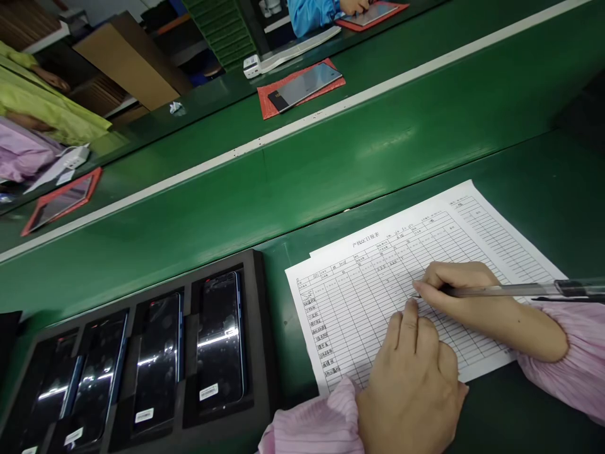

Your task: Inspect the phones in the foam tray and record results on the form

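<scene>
A printed form sheet (378, 265) with a grid of rows lies on the green bench (543, 189). My right hand (482, 302) is closed round a clear pen (515, 290), whose tip touches the sheet near its middle. My left hand (416, 391) lies flat on the lower part of the sheet, fingers stretched out and holding nothing, just below the pen tip. Both wrists wear pink striped sleeves.
A black foam tray (258, 328) at the lower left holds several dark phones (220, 340) side by side. Beyond runs a green conveyor (331, 151) with a white stripe. Red mats carrying phones (302, 85) lie on the far side, where other people work.
</scene>
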The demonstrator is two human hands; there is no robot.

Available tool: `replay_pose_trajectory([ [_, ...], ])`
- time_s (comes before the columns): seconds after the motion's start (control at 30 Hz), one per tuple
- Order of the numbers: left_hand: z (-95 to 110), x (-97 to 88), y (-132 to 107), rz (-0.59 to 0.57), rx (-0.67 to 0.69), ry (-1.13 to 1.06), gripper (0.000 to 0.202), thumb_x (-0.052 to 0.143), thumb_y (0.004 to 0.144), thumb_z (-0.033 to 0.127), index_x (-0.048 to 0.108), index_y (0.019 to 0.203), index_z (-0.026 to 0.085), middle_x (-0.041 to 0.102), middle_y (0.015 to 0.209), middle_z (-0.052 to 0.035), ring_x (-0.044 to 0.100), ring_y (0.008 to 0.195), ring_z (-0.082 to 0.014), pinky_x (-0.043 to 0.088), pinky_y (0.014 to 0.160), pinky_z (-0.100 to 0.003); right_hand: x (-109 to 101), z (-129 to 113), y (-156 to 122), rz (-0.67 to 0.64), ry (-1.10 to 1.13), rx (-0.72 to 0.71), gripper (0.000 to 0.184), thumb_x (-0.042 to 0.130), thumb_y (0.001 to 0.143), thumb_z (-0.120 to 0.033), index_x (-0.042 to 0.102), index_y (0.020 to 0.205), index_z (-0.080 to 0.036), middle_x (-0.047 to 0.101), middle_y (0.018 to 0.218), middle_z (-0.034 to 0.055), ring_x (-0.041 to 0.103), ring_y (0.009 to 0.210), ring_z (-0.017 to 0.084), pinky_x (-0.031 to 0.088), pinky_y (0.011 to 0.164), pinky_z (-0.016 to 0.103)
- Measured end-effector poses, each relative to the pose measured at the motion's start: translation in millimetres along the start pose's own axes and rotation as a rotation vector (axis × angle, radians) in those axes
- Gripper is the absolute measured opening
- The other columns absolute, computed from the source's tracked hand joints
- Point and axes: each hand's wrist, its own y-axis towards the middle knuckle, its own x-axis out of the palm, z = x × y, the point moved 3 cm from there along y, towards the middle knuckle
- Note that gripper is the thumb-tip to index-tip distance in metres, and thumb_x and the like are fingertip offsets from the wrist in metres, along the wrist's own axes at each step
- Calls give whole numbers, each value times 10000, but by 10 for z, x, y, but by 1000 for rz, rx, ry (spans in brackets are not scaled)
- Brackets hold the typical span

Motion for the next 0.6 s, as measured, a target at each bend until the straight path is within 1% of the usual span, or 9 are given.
replay_pose_trajectory([
  [0.1, 4, 10, 1, 10, 4, -6, 302, 527, 859, 375, 624, 860, 88, 657, 1036, -151, 573, 1131, -286, 494, 953, -358, -6, -10, -2, -7, 8, 17, 331, 478, 788, -321, 401, 495, -187, 462, 463, -24, 409, 424, 88, 320, 387, 186],
  [0.17, -30, -44, 11, 29, 0, -56, 296, 528, 859, 378, 607, 857, 93, 653, 1023, -152, 585, 1107, -287, 515, 926, -365, -14, -24, 7, -20, 22, 28, 325, 475, 784, -324, 396, 499, -189, 453, 469, -24, 409, 434, 91, 327, 395, 191],
  [0.27, -175, -242, 40, 77, -64, -202, 259, 481, 882, 363, 559, 864, 117, 633, 1031, -154, 620, 1018, -259, 561, 838, -348, -34, -56, 35, -29, 48, 13, 307, 475, 778, -313, 388, 509, -193, 433, 473, -29, 396, 438, 93, 317, 398, 202],
  [0.33, -312, -402, 59, 121, -149, -255, 151, 446, 892, 277, 514, 880, 143, 614, 1024, -143, 629, 962, -222, 573, 785, -324, -49, -79, 52, -19, 63, -35, 303, 472, 782, -298, 385, 512, -194, 422, 467, -33, 377, 425, 90, 298, 398, 215],
  [0.4, -429, -525, 72, 159, -216, -260, 46, 429, 873, 168, 472, 891, 171, 600, 972, -108, 626, 917, -190, 569, 749, -300, -56, -88, 52, -11, 70, -72, 299, 472, 793, -285, 394, 518, -195, 430, 470, -33, 374, 420, 89, 293, 407, 226],
  [0.47, -503, -582, 79, 168, -258, -252, 98, 425, 847, 104, 446, 895, 186, 585, 938, -81, 621, 885, -169, 557, 709, -266, -55, -82, 39, -10, 72, -70, 299, 475, 805, -282, 402, 528, -196, 445, 484, -29, 388, 430, 90, 304, 424, 231],
  [0.6, -543, -589, 84, 183, -288, -246, 144, 422, 820, 63, 429, 883, 192, 572, 938, -68, 605, 874, -143, 526, 657, -206, -46, -87, 27, -9, 88, -54, 297, 478, 812, -282, 415, 534, -197, 454, 491, -27, 406, 440, 93, 309, 436, 234],
])
